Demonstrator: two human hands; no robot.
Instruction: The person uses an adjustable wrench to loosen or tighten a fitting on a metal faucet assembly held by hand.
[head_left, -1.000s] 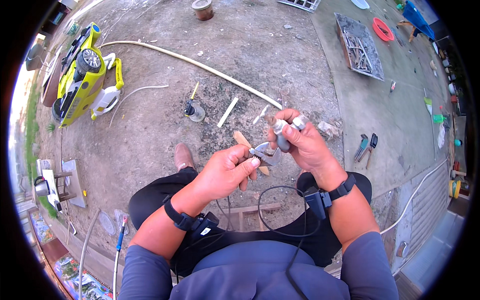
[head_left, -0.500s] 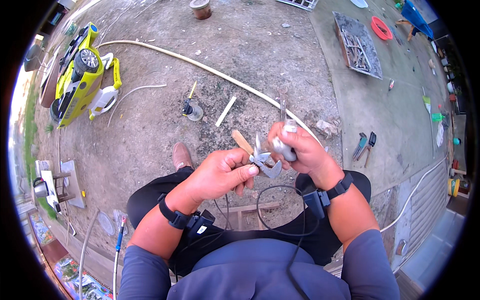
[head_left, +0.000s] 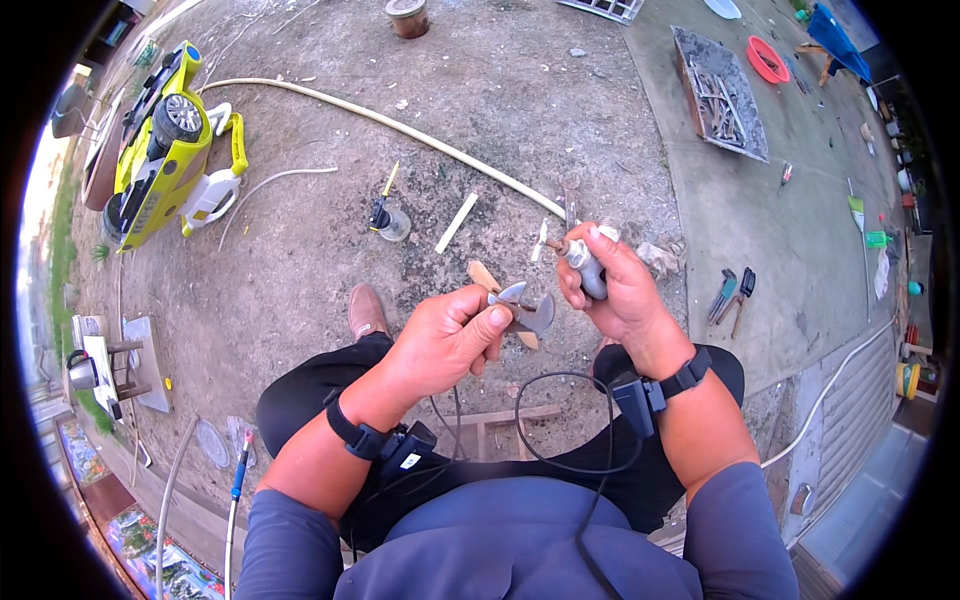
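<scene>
My left hand (head_left: pixel 455 340) is closed around a pair of pruning shears (head_left: pixel 540 312); their curved metal blades stick out toward the right and stand apart, while the handles are hidden in my fist. In my right hand (head_left: pixel 625 285) is a metal water tap (head_left: pixel 588 272), its small T-shaped handle pointing left and white material near its threaded end. A gap separates the tap from the blades. Just beyond my right hand, a wrench (head_left: pixel 570 198) lies on the ground. Near the shears is a flat wooden piece (head_left: pixel 484 275), partly hidden behind my left hand.
A small torch-like bottle (head_left: pixel 393 222) and a pale strip (head_left: pixel 457 222) lie ahead on the dirt. A cream hose (head_left: pixel 430 145) curves across. Pliers-like tools (head_left: pixel 735 295) lie right, beyond them a tray of tools (head_left: pixel 725 105). A yellow toy car (head_left: pixel 160 170) stands left.
My right hand has moved up and away from the shears with the tap, which now shows more plainly. My left hand stays almost in place, still gripping the shears.
</scene>
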